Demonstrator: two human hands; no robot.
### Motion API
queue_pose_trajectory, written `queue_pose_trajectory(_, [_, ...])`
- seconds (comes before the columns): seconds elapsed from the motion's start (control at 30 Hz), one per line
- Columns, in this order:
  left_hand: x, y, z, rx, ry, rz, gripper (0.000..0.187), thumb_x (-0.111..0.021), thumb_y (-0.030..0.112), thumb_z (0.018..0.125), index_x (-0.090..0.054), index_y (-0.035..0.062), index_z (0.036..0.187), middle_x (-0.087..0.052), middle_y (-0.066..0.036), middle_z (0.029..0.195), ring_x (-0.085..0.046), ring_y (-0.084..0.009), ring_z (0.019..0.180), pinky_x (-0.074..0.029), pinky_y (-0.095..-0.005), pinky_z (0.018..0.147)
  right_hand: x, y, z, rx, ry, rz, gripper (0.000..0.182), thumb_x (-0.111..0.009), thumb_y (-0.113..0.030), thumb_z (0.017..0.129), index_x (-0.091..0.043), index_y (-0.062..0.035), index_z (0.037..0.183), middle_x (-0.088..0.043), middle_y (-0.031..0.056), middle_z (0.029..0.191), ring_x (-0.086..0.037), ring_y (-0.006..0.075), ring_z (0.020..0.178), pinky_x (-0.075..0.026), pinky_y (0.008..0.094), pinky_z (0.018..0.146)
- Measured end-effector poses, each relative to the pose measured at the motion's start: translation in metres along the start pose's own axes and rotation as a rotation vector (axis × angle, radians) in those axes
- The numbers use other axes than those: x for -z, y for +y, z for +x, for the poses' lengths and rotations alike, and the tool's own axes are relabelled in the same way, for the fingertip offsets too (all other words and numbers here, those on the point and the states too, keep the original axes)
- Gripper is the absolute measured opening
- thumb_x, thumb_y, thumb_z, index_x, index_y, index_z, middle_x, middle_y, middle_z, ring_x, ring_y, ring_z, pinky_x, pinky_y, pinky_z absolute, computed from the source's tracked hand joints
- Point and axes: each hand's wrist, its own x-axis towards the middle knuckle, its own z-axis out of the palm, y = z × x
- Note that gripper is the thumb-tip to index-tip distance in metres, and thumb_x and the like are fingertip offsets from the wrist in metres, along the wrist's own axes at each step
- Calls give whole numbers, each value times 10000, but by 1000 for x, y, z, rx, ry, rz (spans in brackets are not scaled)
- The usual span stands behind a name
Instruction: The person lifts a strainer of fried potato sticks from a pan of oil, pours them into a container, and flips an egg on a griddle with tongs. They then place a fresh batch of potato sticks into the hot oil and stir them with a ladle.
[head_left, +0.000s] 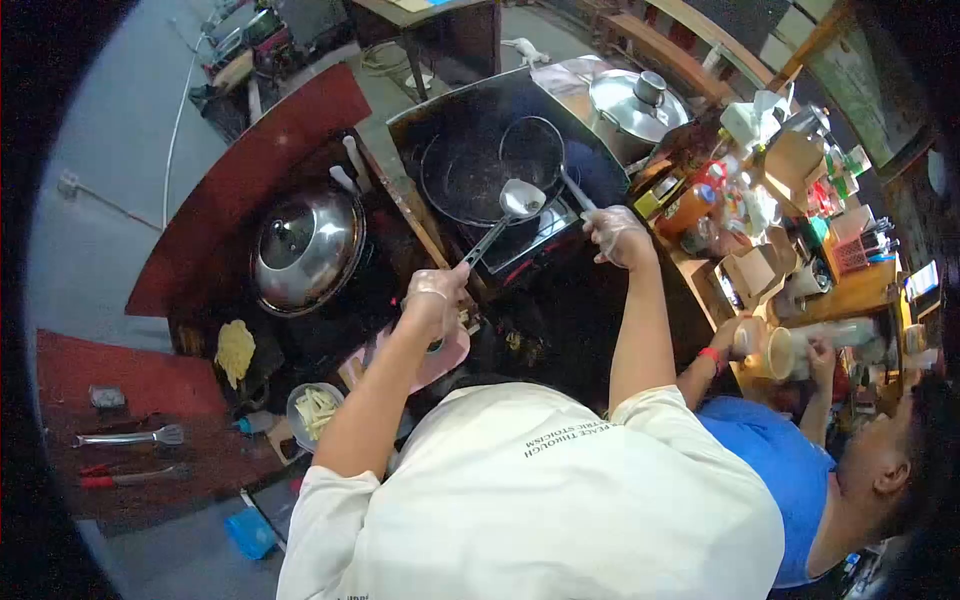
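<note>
Stove [595, 150] bears wok [452, 185]; left hand [437, 298] grips spatula [520, 200], right hand [619, 238] grips strainer [564, 168], both by handles, presumably keeping clear of heat.

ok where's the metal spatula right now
In the head view, the metal spatula is just above centre, its handle in the left hand and its head at the near right side of the wok.

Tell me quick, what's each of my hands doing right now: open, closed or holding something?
Left hand: closed, holding a long-handled metal wok spatula.
Right hand: closed, holding a round long-handled strainer.
</note>
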Motion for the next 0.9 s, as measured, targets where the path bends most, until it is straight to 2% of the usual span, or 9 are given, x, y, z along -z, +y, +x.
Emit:
queue_pose_trajectory(0.03, [1,10,-12,175,7,-155,348,-717,344,823,-628,39,680,-541,-37,579,-434,-139,434,-340,-334,418,0,0,-1,-6,-6,-5,125,-643,-157,828,-647,-56,903,-597,65,718,-575,188,613,-556,404,574])
queue_pose_trajectory(0.2, [6,25,-27,204,97,-175,305,-735,294,809,-619,55,660,-525,-10,578,-417,-122,442,-310,-302,414,-4,0,8,-21,-44,252,235,-584,-265,866,-604,-54,765,-522,-2,562,-464,115,420,-429,306,399])
queue_pose_trajectory(0.3, [11,24,-40,163,140,-169,293,-732,291,813,-629,53,674,-516,-7,575,-418,-120,446,-334,-307,426,-13,2,1,46,7,368,243,-553,-261,885,-603,-62,756,-535,4,565,-456,119,404,-405,290,395])
queue_pose_trajectory(0.37, [23,7,-34,97,67,-224,287,-733,296,813,-640,52,691,-514,-7,574,-421,-120,446,-338,-309,426,-9,30,23,102,19,575,272,-596,-265,881,-581,-30,1017,-594,74,652,-495,145,413,-435,313,375])
queue_pose_trajectory(0.5, [40,29,-64,139,109,-34,293,-743,316,805,-654,48,727,-513,-6,575,-410,-108,433,-303,-292,394,-31,34,-20,114,144,813,469,-601,-368,880,-501,-4,1158,-640,188,796,-529,200,424,-518,374,431])
queue_pose_trajectory(0.57, [57,13,-53,83,47,-140,314,-738,324,802,-620,48,710,-483,1,575,-382,-101,430,-265,-263,382,-33,60,-28,141,183,847,765,-567,-457,883,-281,50,1379,-545,311,1152,-615,344,733,-567,445,654])
queue_pose_trajectory(0.63, [66,9,-56,54,20,-169,239,-746,247,802,-631,45,745,-477,7,567,-349,-94,400,-228,-257,356,-40,82,-48,100,328,1009,783,-534,-467,901,-236,42,1416,-512,322,1207,-608,372,804,-557,479,714])
queue_pose_trajectory(0.8, [85,1,-56,14,-66,-213,217,-714,240,835,-645,42,781,-491,9,565,-353,-88,390,-247,-237,351,-76,211,-54,44,505,968,501,-598,-298,875,-472,22,1239,-605,197,911,-554,238,569,-489,374,505])
queue_pose_trajectory(0.9, [95,-7,-48,1,-84,-213,227,-712,238,833,-643,32,769,-492,9,566,-347,-86,387,-235,-233,350,-125,317,-44,-110,399,827,129,-610,-173,840,-630,-50,875,-538,83,635,-477,167,455,-378,314,392])
